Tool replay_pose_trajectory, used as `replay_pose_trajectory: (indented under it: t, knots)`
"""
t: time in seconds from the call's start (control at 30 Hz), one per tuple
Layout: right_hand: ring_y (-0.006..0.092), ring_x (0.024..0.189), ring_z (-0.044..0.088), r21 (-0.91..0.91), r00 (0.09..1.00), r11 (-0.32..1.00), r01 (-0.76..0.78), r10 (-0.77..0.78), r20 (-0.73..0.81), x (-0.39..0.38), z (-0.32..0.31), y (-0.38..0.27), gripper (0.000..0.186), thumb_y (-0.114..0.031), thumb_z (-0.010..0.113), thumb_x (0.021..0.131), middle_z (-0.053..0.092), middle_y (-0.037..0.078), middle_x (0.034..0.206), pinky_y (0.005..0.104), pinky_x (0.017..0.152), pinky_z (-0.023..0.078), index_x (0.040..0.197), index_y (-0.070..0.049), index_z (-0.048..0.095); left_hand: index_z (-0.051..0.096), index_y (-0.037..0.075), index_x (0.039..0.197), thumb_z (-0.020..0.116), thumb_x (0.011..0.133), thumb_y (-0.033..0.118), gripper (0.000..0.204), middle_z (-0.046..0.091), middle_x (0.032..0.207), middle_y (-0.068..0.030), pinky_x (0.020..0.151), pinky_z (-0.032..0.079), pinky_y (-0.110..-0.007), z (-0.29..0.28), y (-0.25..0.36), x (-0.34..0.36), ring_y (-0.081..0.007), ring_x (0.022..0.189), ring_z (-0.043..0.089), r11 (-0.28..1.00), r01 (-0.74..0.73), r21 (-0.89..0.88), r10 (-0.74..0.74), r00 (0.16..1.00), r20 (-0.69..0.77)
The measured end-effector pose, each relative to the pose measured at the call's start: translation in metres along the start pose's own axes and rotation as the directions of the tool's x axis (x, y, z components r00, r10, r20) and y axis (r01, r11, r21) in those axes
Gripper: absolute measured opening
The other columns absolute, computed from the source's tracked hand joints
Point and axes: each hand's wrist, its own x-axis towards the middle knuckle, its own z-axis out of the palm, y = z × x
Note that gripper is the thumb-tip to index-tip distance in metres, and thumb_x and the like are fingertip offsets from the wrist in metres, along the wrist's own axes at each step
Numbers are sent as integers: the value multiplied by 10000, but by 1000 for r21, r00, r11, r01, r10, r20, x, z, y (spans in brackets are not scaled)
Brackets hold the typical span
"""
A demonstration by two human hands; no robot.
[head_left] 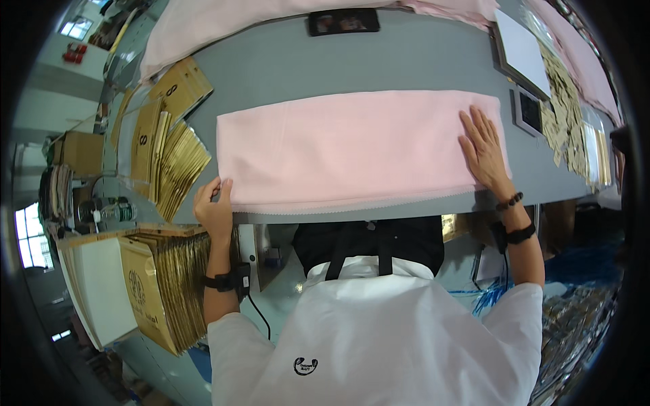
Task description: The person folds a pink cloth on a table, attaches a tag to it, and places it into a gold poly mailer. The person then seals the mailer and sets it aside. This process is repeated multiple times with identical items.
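A long folded piece of pale pink cloth [352,149] lies flat on the grey table [284,64], its near edge close to the table's front. At its near left corner my left hand [214,206] is closed, thumb and fingers pinching the cloth's edge. My right hand [483,150] rests flat on the right end of the cloth, fingers stretched toward the far edge. A thin pale border shows along the cloth's near edge.
Gold packaging bags [177,162] are piled at the table's left, and more gold bags [172,291] stand in a box below. A phone [343,21] lies at the far edge beside more pink cloth [223,24]. On the right are a small dark-screened device [527,111], a white box [521,54] and beige tags [563,101].
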Motion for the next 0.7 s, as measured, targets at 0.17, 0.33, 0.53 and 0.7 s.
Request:
replay_pose_trajectory:
  t: [0.17, 0.33, 0.53, 0.7]
  knots:
    - [315, 1587, 261, -25, 1000, 1000, -4, 4, 3, -6, 10, 7, 546, -396, 432, 1116, 325, 127, 1705, 456, 1300, 150, 1617, -178, 421, 733, -34, 1079, 770, 985, 148, 208, 679, 830, -4, 672, 475, -234, -15, 10, 7, -69, 736, 575, 927, 177, -329, -186, 982, 3]
    - [314, 1587, 263, -26, 1000, 1000, -4, 4, -4, -5, 9, 8, 547, -406, 425, 1116, 328, 117, 1705, 456, 1302, 148, 1617, -186, 422, 694, -25, 1086, 738, 1007, 141, 189, 655, 759, 16, 602, 430, -224, -38, 4, 1, -43, 666, 534, 893, 347, -285, -273, 924, 270]
    - [310, 1593, 248, -14, 999, 1000, -7, 7, 42, -5, 4, 9, 583, -456, 440, 1103, 318, 119, 1709, 452, 1308, 131, 1617, -181, 420, 685, 9, 1256, 757, 988, 146, 310, 665, 811, -22, 611, 474, -254, -33, -1, -23, -79, 690, 570, 980, 186, -74, -159, 948, 275]
    - [324, 1596, 236, 11, 997, 1000, -20, 20, 68, -5, 2, 9, 589, -453, 450, 1098, 318, 139, 1705, 456, 1307, 130, 1614, -170, 424, 701, 21, 1255, 753, 942, 98, 326, 701, 1046, -122, 784, 540, -361, -26, 17, -10, -227, 867, 653, 998, -18, 64, 11, 993, 114]
